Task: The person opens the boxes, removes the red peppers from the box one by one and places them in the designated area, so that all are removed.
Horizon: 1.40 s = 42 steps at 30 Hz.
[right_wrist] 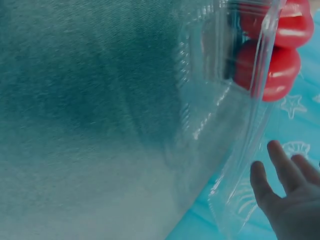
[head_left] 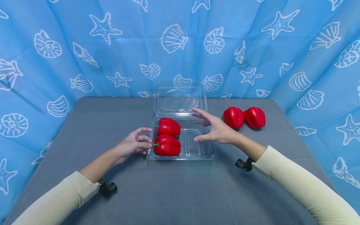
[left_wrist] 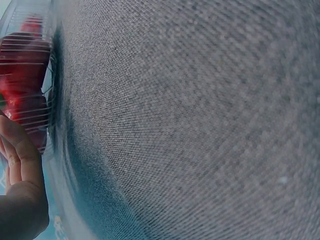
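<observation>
Two loose grips face each other across the clear plastic container. The left hand has its fingers softly bent and apart, just beside the container's left wall; whether they touch it I can't tell. The right hand spreads thumb from fingers above the right half, holding nothing.

In the left half lie a far red pepper and a near red pepper, touching, both glossy, plump and lobed, their green stems pointing left. Thin, shiny and ribbed, the container has its hinged lid open at the far side. To the right, two more red peppers sit side by side on the table, covered in coarse grey weave. Behind hangs a softly creased blue curtain printed with white shells and starfish.
</observation>
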Available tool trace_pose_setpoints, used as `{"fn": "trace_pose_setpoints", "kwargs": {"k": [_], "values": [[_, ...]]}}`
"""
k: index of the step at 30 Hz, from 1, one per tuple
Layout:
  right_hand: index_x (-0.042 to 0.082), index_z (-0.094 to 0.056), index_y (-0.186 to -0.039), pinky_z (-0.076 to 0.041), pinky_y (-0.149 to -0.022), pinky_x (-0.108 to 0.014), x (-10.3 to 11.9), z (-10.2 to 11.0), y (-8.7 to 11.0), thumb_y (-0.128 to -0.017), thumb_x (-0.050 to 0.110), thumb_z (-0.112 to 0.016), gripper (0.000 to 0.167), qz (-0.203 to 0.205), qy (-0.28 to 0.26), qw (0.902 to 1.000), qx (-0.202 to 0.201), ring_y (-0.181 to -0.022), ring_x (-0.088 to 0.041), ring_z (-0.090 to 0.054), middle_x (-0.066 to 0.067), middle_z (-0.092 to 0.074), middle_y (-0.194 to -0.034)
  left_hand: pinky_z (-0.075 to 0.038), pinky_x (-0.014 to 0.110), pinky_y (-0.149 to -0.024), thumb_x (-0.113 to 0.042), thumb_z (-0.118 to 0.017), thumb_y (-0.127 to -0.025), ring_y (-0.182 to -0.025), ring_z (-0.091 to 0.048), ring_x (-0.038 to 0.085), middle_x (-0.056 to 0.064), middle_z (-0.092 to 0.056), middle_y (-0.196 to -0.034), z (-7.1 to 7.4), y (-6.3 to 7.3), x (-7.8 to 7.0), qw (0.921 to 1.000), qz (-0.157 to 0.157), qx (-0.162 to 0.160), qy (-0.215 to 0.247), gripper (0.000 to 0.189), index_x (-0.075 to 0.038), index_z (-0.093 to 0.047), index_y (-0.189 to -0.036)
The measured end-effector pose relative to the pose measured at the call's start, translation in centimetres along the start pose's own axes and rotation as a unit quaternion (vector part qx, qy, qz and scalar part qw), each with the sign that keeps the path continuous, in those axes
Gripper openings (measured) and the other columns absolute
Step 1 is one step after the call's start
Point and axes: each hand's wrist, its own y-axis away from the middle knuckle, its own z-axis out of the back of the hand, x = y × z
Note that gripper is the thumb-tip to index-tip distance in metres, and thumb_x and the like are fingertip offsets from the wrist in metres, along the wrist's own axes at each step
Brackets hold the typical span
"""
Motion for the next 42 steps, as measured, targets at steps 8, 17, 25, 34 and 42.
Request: {"fn": "trace_pose_setpoints", "kwargs": {"k": [8, 17, 25, 34, 42], "values": [[0.008, -0.024, -0.157, -0.039, -0.105, -0.060, 0.6, -1.4, -1.1, -0.080, 0.016, -0.083, 0.097, 0.003, -0.042, 0.9905, 0.131, -0.137, -0.040, -0.044, -0.018, -0.038, -0.155, -0.054, 0.033, -0.077, -0.009, -0.067, -0.093, -0.085, -0.068, 0.021, 0.008, -0.062, -0.105, 0.0, 0.0, -0.2, 1.0000, 0.002, -0.001, 0.002, 0.063, -0.011, -0.032, -0.145], [0.009, -0.026, -0.157, -0.042, -0.103, -0.058, 1.8, -2.8, -2.3, -0.081, 0.014, -0.082, 0.095, -0.019, -0.069, 0.9795, 0.188, -0.133, -0.041, -0.048, -0.018, -0.044, -0.150, -0.054, 0.033, -0.077, -0.009, -0.066, -0.093, -0.085, -0.068, 0.020, 0.008, -0.063, -0.104, -0.1, 0.0, -0.2, 1.0000, 0.006, -0.002, 0.003, 0.063, -0.010, -0.031, -0.145], [0.012, -0.028, -0.156, -0.044, -0.102, -0.056, 1.9, -3.7, -2.8, -0.081, 0.014, -0.082, 0.093, -0.024, -0.087, 0.9762, 0.197, -0.132, -0.031, -0.050, -0.013, -0.045, -0.150, -0.054, 0.033, -0.078, -0.009, -0.066, -0.094, -0.085, -0.068, 0.021, 0.008, -0.063, -0.105, -0.2, 0.1, -0.3, 0.9999, 0.013, -0.002, 0.003, 0.063, -0.011, -0.031, -0.146], [0.011, -0.032, -0.155, -0.049, -0.096, -0.053, 1.9, -4.7, -3.5, -0.077, 0.017, -0.084, 0.094, -0.005, -0.055, 0.9815, 0.183, -0.128, -0.029, -0.049, -0.011, -0.046, -0.145, -0.054, 0.034, -0.079, -0.010, -0.066, -0.093, -0.086, -0.068, 0.021, 0.009, -0.063, -0.106, -0.1, 0.0, -0.3, 0.9998, 0.020, -0.006, 0.001, 0.063, -0.012, -0.032, -0.146], [0.013, -0.034, -0.154, -0.053, -0.091, -0.048, 2.6, -5.3, -4.0, -0.075, 0.022, -0.086, 0.095, -0.030, 0.005, 0.9844, 0.174, -0.120, -0.025, -0.052, -0.009, -0.052, -0.134, -0.054, 0.033, -0.079, -0.012, -0.067, -0.093, -0.086, -0.068, 0.022, 0.010, -0.063, -0.108, -0.1, -0.2, -0.3, 0.9997, 0.021, -0.006, -0.004, 0.063, -0.012, -0.032, -0.146]]}}
